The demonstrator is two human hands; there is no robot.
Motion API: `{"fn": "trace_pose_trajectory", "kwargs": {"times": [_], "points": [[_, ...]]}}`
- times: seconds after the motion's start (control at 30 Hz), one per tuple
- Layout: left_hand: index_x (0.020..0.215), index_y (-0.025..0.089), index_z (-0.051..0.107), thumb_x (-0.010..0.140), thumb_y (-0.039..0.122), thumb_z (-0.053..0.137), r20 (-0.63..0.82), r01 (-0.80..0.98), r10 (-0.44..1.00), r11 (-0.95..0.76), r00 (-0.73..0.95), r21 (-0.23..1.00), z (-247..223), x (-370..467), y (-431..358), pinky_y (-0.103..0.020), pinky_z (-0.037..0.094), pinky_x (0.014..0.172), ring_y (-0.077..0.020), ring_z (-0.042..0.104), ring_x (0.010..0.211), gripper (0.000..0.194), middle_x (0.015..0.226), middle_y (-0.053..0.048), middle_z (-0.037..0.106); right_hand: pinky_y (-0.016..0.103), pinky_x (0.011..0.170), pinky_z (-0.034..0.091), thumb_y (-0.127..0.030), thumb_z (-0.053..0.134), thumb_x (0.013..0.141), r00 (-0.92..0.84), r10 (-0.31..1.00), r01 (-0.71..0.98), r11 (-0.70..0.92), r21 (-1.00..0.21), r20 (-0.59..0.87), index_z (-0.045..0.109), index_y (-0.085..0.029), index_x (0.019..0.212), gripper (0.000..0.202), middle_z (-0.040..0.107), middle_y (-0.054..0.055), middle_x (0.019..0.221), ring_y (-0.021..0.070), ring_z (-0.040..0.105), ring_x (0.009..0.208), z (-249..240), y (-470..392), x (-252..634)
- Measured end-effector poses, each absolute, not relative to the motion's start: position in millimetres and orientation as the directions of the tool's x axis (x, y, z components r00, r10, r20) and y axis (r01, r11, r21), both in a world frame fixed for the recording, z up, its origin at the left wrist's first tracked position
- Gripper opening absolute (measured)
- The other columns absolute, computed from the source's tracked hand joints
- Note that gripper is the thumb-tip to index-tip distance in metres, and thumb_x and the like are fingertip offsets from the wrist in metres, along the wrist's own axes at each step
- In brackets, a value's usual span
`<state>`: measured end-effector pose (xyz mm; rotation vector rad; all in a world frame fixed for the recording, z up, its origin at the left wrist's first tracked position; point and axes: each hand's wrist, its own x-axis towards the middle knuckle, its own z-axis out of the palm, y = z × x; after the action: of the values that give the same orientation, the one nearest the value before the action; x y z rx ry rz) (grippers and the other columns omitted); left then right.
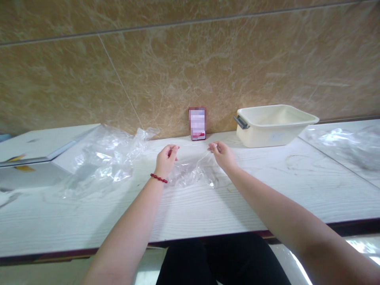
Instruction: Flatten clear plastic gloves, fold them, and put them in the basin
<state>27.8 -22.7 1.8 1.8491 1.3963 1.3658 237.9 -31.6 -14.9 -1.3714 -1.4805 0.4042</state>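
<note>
A clear, crinkled plastic bag [191,174] is stretched between my two hands, just above the white tabletop [190,215]. My left hand [166,159], with a red bead bracelet [158,178] at the wrist, pinches one side of its upper edge. At the other side, my right hand [222,154] grips the bag between thumb and fingers. The bag's lower part hangs loose and wrinkled toward me. Straight behind it a phone [198,123] with a blurred screen leans upright against the wall.
A heap of clear plastic [114,158] lies on the left beside a white box [59,148]. Back right stands a cream plastic tub [267,132] with a grey handle. More clear plastic [353,144] lies at the far right. A marble-patterned wall [178,71] closes off the back.
</note>
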Motion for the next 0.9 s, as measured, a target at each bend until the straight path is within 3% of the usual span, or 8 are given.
{"fn": "trace_pose_trajectory", "kwargs": {"times": [0.1, 0.23, 0.33, 0.43, 0.57, 0.63, 0.77, 0.9], "points": [[0.081, 0.017, 0.056, 0.076, 0.045, 0.038, 0.440, 0.474, 0.898, -0.395, 0.017, 0.787, 3.6, 28.7, -25.7, -0.017, 0.036, 0.042, -0.0073, 0.045, 0.040, 0.033, 0.047, 0.004, 0.047, 0.028, 0.064, 0.039, -0.039, 0.031, 0.081, 0.223, 0.813, 0.571, 0.338, -0.748, 0.538, 0.054, -0.019, 0.079, 0.031, 0.060, 0.004, 0.076, 0.0154, 0.053, 0.072, -10.7, -35.5, 237.5], [0.080, 0.018, 0.057, 0.075, 0.045, 0.040, 0.422, 0.505, 0.897, -0.426, 0.128, 0.751, 4.8, 32.2, -30.7, -0.017, 0.036, 0.041, -0.0076, 0.046, 0.042, 0.033, 0.048, 0.004, 0.048, 0.035, 0.082, 0.033, -0.031, 0.037, 0.080, 0.139, 0.659, 0.680, 0.479, -0.555, 0.739, 0.051, -0.020, 0.093, 0.022, 0.054, 0.008, 0.097, 0.0194, 0.046, 0.095, 2.5, -51.7, 232.0], [0.079, 0.018, 0.057, 0.074, 0.045, 0.042, 0.422, 0.523, 0.886, -0.456, 0.191, 0.720, 5.3, 36.0, -34.2, -0.017, 0.036, 0.041, -0.0083, 0.047, 0.043, 0.032, 0.047, 0.004, 0.047, 0.039, 0.088, 0.026, -0.028, 0.046, 0.076, -0.007, 0.617, 0.734, 0.538, -0.415, 0.787, 0.054, -0.023, 0.083, 0.012, 0.052, 0.005, 0.105, 0.0214, 0.041, 0.102, 11.4, -65.2, 226.4], [0.078, 0.018, 0.057, 0.074, 0.044, 0.042, 0.439, 0.524, 0.859, -0.509, 0.263, 0.682, 7.5, 40.6, -39.8, -0.018, 0.037, 0.044, -0.0081, 0.047, 0.043, 0.030, 0.049, 0.004, 0.049, 0.039, 0.087, 0.025, -0.031, 0.053, 0.072, -0.151, 0.633, 0.719, 0.597, -0.356, 0.759, 0.054, -0.023, 0.074, 0.008, 0.056, 0.003, 0.100, 0.0216, 0.043, 0.100, 14.6, -73.1, 220.8], [0.069, 0.018, 0.056, 0.076, 0.043, 0.040, 0.398, 0.486, 0.822, -0.564, 0.408, 0.668, 10.7, 45.6, -46.9, -0.018, 0.037, 0.046, -0.0078, 0.046, 0.044, 0.030, 0.049, 0.004, 0.051, 0.036, 0.084, 0.030, -0.036, 0.058, 0.067, -0.243, 0.693, 0.638, 0.641, -0.426, 0.678, 0.050, -0.022, 0.094, 0.032, 0.058, 0.005, 0.097, 0.0201, 0.048, 0.094, 10.3, -72.9, 214.8], [0.065, 0.017, 0.054, 0.073, 0.044, 0.044, 0.368, 0.483, 0.815, -0.567, 0.448, 0.668, 10.4, 44.8, -46.5, -0.019, 0.036, 0.045, -0.0081, 0.046, 0.045, 0.029, 0.049, 0.003, 0.051, 0.034, 0.080, 0.033, -0.032, 0.055, 0.070, -0.243, 0.744, 0.607, 0.617, -0.501, 0.623, 0.048, -0.023, 0.100, 0.032, 0.061, 0.002, 0.087, 0.0177, 0.052, 0.088, 6.6, -69.7, 214.0], [0.068, 0.017, 0.057, 0.059, 0.045, 0.059, 0.290, 0.520, 0.839, -0.520, 0.461, 0.677, 4.3, 33.8, -34.8, -0.020, 0.038, 0.047, -0.0099, 0.049, 0.050, 0.030, 0.056, 0.002, 0.056, 0.026, 0.067, 0.039, -0.030, 0.050, 0.073, -0.121, 0.813, 0.556, 0.531, -0.640, 0.570, 0.052, -0.023, 0.094, 0.022, 0.061, -0.001, 0.076, 0.0132, 0.055, 0.074, 3.7, -62.4, 217.9], [0.066, 0.015, 0.057, 0.060, 0.042, 0.059, 0.236, 0.414, 0.883, -0.408, 0.405, 0.814, -4.7, 21.0, -19.8, -0.024, 0.042, 0.056, -0.0114, 0.053, 0.058, 0.028, 0.065, -0.002, 0.060, 0.024, 0.060, 0.039, -0.033, 0.049, 0.073, 0.036, 0.821, 0.564, 0.454, -0.690, 0.570, 0.057, -0.021, 0.079, 0.016, 0.061, 0.002, 0.076, 0.0131, 0.054, 0.069, 7.8, -57.9, 224.1]]}}
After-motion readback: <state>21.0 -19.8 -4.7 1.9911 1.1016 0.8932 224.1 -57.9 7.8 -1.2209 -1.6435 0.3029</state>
